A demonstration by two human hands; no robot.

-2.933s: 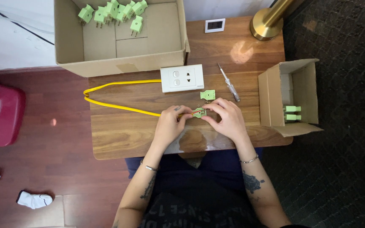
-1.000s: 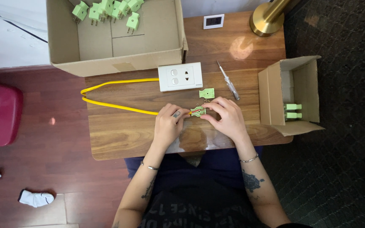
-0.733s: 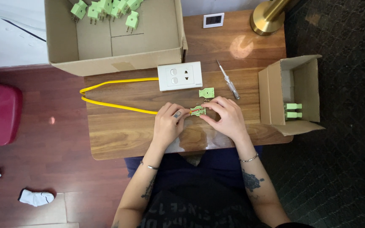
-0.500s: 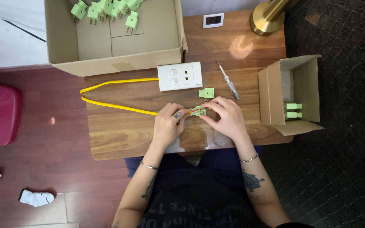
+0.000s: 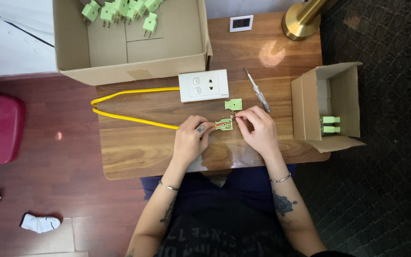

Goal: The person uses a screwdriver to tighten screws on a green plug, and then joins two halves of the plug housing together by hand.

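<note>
A wooden bench [image 5: 134, 152] carries everything. At its far left corner a large open cardboard box [image 5: 129, 52] overhangs the edge, with a batch of green plugs [image 5: 120, 9] lying along its far wall. At the right edge a smaller cardboard box [image 5: 329, 107] stands on its side, opening toward the middle, with two green plugs [image 5: 330, 124] inside. A brass lamp base [image 5: 303, 21] stands at the far right corner, and a small white square device [image 5: 241, 23] lies near it on the far edge.

A white socket plate [image 5: 203, 85] lies near the middle, just in front of the large box. A yellow cable [image 5: 129, 116] runs from it to the left edge, loops back and ends at the hands. A screwdriver [image 5: 258, 90] lies to the right of the plate, and a loose green plug cover [image 5: 233, 103] sits between them.

The left hand [image 5: 191, 140] pinches the cable end and the left side of an opened green plug half [image 5: 224, 125], which rests near the middle of the bench. The right hand [image 5: 258, 128] closes thumb and fingertips at the plug half's right edge; whether it holds something tiny there cannot be told.
</note>
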